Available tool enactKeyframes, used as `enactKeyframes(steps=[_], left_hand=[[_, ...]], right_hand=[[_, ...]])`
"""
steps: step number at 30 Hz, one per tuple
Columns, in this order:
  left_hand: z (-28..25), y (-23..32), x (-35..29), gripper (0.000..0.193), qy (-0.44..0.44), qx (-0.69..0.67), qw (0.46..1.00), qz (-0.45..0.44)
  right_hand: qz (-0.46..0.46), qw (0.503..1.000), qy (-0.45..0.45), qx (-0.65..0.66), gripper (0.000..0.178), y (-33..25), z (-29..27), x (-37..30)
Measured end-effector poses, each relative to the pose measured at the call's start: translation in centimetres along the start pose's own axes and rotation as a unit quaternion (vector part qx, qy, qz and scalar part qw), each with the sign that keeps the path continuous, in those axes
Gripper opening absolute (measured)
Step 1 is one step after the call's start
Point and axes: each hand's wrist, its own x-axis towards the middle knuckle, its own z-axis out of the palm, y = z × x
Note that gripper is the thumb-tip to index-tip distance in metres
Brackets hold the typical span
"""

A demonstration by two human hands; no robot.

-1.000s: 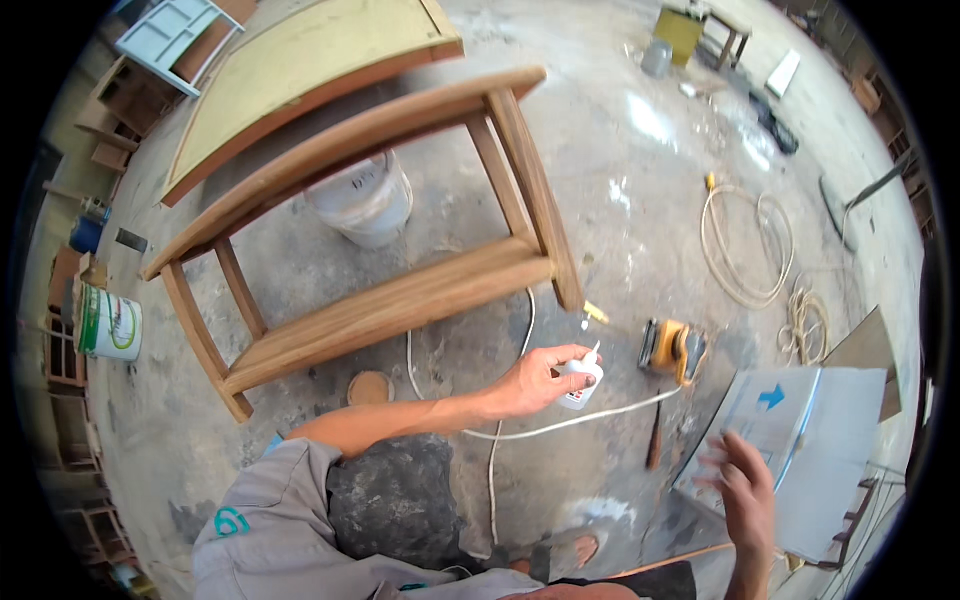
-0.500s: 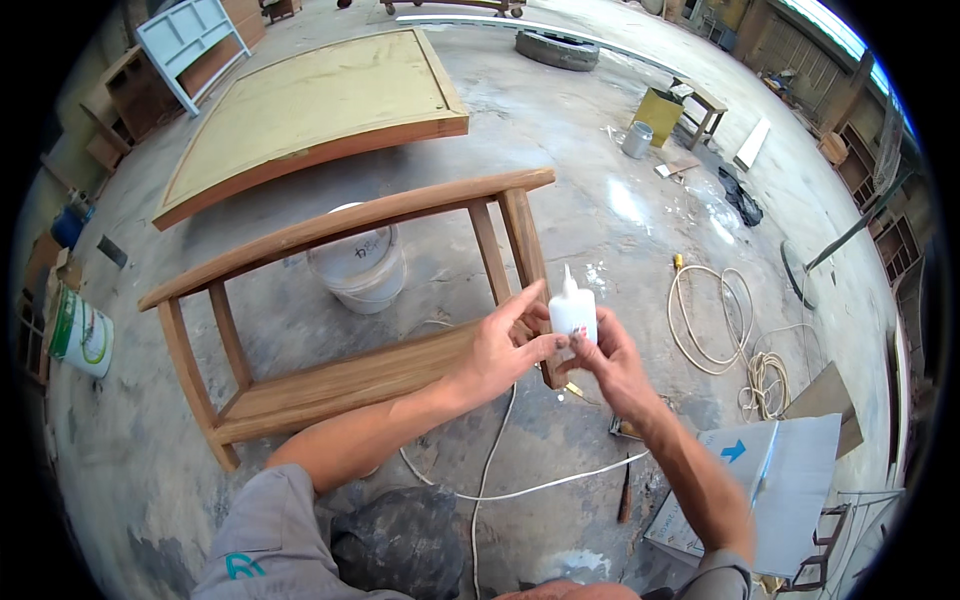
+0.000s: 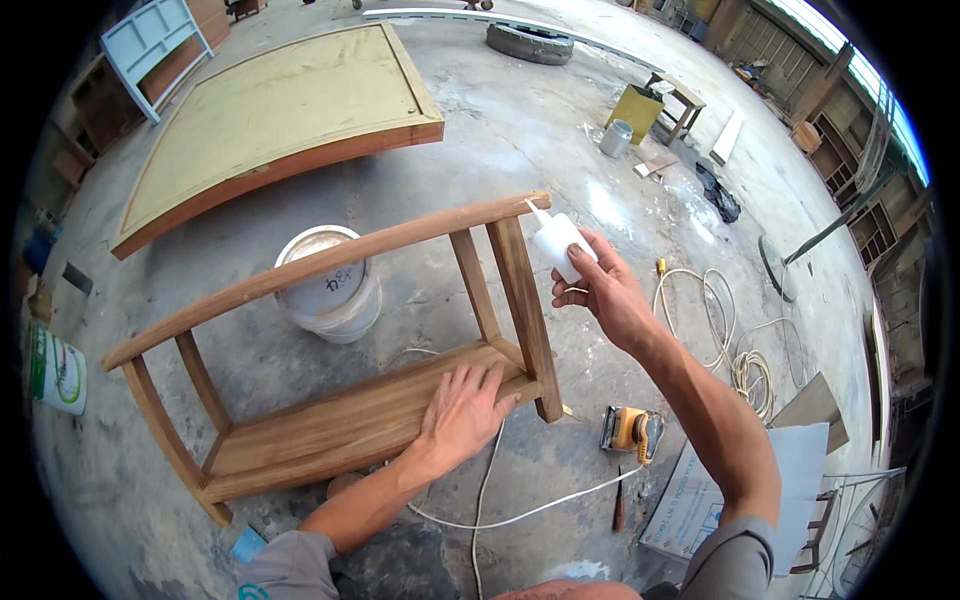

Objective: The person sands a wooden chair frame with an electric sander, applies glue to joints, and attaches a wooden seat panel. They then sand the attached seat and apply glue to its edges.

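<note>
A wooden piece of furniture, like a small rack [image 3: 300,268], has a long top rail, slanting legs and a low plank shelf [image 3: 330,422]. My left hand [image 3: 462,412] lies on the right part of that shelf, fingers spread and flat. In my right hand [image 3: 608,290] is a white squeeze bottle [image 3: 562,243] with a narrow nozzle, gripped between thumb and fingers. The bottle is tilted, its nozzle pointing up and left at the right end of the top rail. Whether the tip touches the wood I cannot tell.
Behind the rack stands a lidded white bucket [image 3: 335,300], and farther back a large wooden panel [image 3: 280,110]. An orange power sander [image 3: 630,432] with a white cord lies on the floor at right, near a chisel-like tool [image 3: 619,505] and flat cardboard [image 3: 690,510]. Coiled cable [image 3: 752,385] lies beyond.
My left hand has left the bottle and come down onto the shelf. My right hand has carried the bottle up to the rail's end and tilted it. The view has shifted.
</note>
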Motion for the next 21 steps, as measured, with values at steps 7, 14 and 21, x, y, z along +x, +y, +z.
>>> enactKeyframes(steps=[7, 14, 21], left_hand=[[-0.4, 0.0, 0.0, 0.055, -0.022, -0.027, 0.999, -0.013], [-0.6, 0.1, 0.0, 0.055, -0.039, -0.043, 0.998, -0.024], [-0.5, -0.1, -0.1, 0.055, -0.039, -0.052, 0.998, -0.024]], right_hand=[[0.022, 1.0, 0.014, -0.007, 0.052, 0.0, -1.3, 0.9], [0.031, 0.999, 0.015, -0.019, 0.05, -0.6, -1.6, 1.1], [0.036, 0.999, 0.027, -0.009, 0.049, -0.6, -1.8, 1.5]])
